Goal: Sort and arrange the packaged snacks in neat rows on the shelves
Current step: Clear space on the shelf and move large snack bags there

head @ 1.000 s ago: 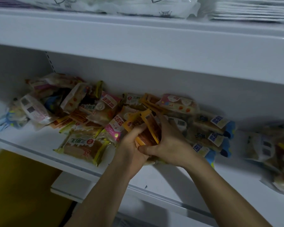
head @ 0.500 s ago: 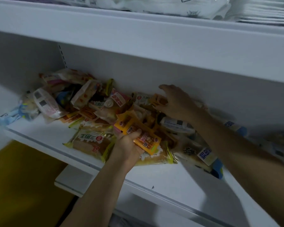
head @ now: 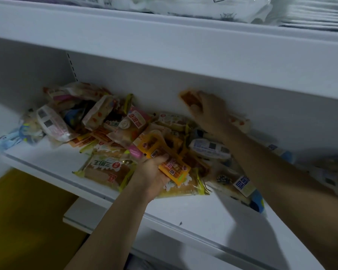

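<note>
Head view, dim light. Step in hand, as I judge it: sorting, gathering like packets out of the mixed heap before any rows are laid.

Left hand (head: 154,172) grips a small stack of flat orange snack packets (head: 169,162), thumb across the top, held low over the front of the pile (head: 113,133). Right hand (head: 209,112) is raised at the back wall of the shelf (head: 203,217), fingers pinching another orange packet (head: 190,100); this part is motion-blurred, so the exact grip is unclear.

Packets lie jumbled and overlapping across the left and middle of the shelf: cake-type wrappers with yellow-green edges (head: 105,168), pink-labelled ones (head: 137,119), white bar-coded ones (head: 209,149), blue-ended ones (head: 246,186) at right. No neat row is visible yet.

Next move likely calls for bringing the right hand's packet to the left hand's stack, aligned flat, then clearing bare shelf for a row. Wrappers look slick and thin; a stack could slip.
</note>
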Motion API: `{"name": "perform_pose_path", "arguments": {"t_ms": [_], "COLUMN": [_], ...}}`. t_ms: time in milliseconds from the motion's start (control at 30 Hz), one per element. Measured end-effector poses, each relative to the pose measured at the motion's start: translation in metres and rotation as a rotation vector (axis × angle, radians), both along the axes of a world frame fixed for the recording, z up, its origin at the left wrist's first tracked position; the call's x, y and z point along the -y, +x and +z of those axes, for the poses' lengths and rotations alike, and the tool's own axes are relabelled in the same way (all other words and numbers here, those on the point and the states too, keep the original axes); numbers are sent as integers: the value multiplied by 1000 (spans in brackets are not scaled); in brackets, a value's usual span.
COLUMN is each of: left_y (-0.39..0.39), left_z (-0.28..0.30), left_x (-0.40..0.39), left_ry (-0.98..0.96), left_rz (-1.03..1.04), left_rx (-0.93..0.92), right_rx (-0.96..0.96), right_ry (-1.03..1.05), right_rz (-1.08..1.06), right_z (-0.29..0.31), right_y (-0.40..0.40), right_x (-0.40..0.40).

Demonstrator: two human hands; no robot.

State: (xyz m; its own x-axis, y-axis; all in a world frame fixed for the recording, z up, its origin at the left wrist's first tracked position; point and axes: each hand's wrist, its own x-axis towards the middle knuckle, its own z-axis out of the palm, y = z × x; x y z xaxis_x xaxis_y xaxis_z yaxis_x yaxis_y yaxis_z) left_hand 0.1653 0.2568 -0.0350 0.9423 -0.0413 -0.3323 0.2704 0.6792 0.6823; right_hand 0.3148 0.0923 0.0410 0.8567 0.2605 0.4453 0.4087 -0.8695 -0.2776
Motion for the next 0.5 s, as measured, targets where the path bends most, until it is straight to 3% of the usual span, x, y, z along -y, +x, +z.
{"name": "perform_pose_path", "arguments": {"t_ms": [67, 133, 200, 300, 433, 500], "left_y": [4, 8, 11, 10, 5, 3], "left_z": [0, 0, 2, 12, 18, 19], "left_x": [2, 4, 6, 17, 31, 28], "left_ry": [15, 5, -16, -29, 90, 164], "left_rz": [19, 38, 26, -3, -3, 10], "left_rx": [15, 16, 22, 57, 139, 129], "right_rx": [-89, -350, -577, -671, -595, -589], "right_ry": [409, 801, 963, 1045, 836, 861], "right_rz": [52, 129, 177, 152, 46, 48], "right_z": [11, 14, 7, -15, -37, -38], "right_y": [-21, -46, -68, -95, -113, -113], "right_x": [4, 11, 13, -2, -29, -33]}}
